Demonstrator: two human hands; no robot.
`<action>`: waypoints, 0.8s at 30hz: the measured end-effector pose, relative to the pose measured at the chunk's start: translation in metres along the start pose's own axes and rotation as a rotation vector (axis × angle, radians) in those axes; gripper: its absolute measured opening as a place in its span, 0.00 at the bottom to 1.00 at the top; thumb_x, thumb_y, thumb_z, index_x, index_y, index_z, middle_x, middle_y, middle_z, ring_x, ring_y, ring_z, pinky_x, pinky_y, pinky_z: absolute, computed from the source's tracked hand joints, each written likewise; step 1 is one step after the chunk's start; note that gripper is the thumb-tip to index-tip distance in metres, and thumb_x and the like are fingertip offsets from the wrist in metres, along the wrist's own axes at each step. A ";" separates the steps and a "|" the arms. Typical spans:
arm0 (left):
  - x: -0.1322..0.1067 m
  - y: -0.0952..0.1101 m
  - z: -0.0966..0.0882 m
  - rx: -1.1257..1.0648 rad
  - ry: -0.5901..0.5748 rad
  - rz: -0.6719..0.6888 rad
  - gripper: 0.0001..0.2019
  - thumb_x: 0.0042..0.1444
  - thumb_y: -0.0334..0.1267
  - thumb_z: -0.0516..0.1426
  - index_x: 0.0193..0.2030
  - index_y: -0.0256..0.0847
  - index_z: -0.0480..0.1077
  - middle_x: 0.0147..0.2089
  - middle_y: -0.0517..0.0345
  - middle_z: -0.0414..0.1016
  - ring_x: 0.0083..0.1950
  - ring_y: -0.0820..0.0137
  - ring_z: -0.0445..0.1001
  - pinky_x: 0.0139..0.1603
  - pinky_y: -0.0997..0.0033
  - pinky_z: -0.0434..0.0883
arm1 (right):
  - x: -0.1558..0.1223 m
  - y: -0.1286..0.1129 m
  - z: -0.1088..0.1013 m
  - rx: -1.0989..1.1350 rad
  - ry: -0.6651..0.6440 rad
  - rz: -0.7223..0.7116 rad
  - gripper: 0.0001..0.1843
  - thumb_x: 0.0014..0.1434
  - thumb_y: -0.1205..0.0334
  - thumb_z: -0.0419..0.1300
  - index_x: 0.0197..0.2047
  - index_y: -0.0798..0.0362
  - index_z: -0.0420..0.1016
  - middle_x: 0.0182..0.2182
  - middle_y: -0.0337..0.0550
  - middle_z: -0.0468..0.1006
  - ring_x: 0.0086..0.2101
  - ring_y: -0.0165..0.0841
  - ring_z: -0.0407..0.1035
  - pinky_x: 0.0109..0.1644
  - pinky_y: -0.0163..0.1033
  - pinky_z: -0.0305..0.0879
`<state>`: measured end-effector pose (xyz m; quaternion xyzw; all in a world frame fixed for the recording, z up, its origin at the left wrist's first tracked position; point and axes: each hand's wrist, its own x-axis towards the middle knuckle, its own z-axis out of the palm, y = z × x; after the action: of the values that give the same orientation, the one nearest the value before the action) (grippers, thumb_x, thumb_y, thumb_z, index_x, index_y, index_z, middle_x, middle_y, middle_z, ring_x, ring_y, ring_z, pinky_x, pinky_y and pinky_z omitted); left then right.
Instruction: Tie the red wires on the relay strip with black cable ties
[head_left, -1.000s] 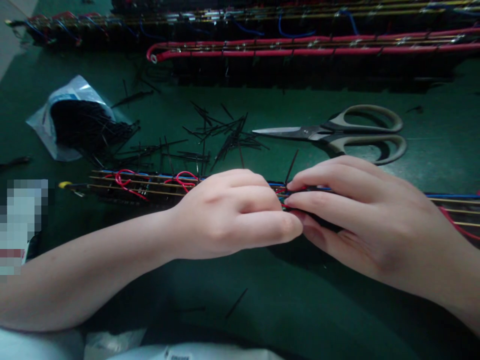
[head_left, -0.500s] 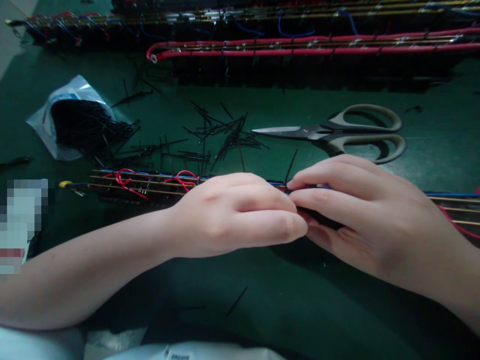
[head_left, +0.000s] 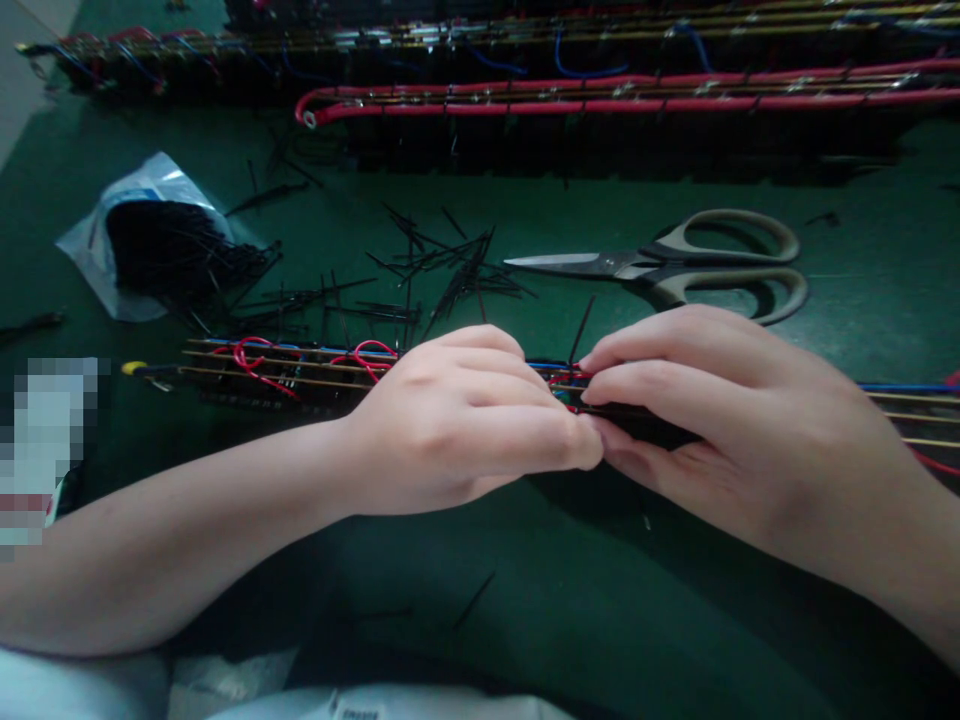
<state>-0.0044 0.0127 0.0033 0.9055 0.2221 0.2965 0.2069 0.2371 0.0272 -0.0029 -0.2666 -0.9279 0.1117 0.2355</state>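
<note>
Left hand [head_left: 465, 425] curled, right hand [head_left: 727, 420] loosely bent, fingertips at wired strip [head_left: 315, 372], both grips unclear

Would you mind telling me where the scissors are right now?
In the head view, the scissors lie right of centre on the green table, just beyond the right hand, tips toward the black strips.

Strip [head_left: 319, 372] lies under my left hand [head_left: 457, 425], scissors [head_left: 624, 265] beyond my right hand [head_left: 750, 430], loose ties [head_left: 466, 268] left of them, bag [head_left: 161, 178] farther left.
</note>
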 end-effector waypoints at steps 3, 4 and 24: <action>0.000 0.000 -0.001 0.021 -0.010 0.004 0.08 0.70 0.32 0.56 0.42 0.45 0.76 0.45 0.62 0.86 0.45 0.72 0.83 0.48 0.69 0.72 | 0.001 0.000 0.000 -0.010 -0.013 -0.034 0.05 0.68 0.65 0.58 0.41 0.50 0.76 0.42 0.47 0.81 0.41 0.40 0.76 0.40 0.45 0.74; 0.000 0.000 0.000 0.042 -0.004 0.004 0.08 0.70 0.33 0.56 0.42 0.45 0.76 0.45 0.61 0.86 0.46 0.71 0.82 0.49 0.68 0.72 | 0.002 0.001 0.001 -0.012 -0.019 -0.042 0.06 0.68 0.65 0.58 0.41 0.51 0.76 0.42 0.47 0.81 0.41 0.40 0.76 0.40 0.45 0.74; -0.001 0.001 0.008 0.081 0.025 -0.187 0.05 0.67 0.37 0.60 0.48 0.43 0.72 0.42 0.61 0.81 0.44 0.73 0.79 0.46 0.72 0.75 | -0.002 0.000 -0.002 0.175 0.020 -0.084 0.10 0.64 0.74 0.62 0.46 0.53 0.73 0.44 0.46 0.77 0.43 0.35 0.70 0.45 0.45 0.70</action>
<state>0.0009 0.0093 -0.0025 0.8847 0.3201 0.2778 0.1940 0.2399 0.0260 -0.0018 -0.2067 -0.9225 0.1798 0.2718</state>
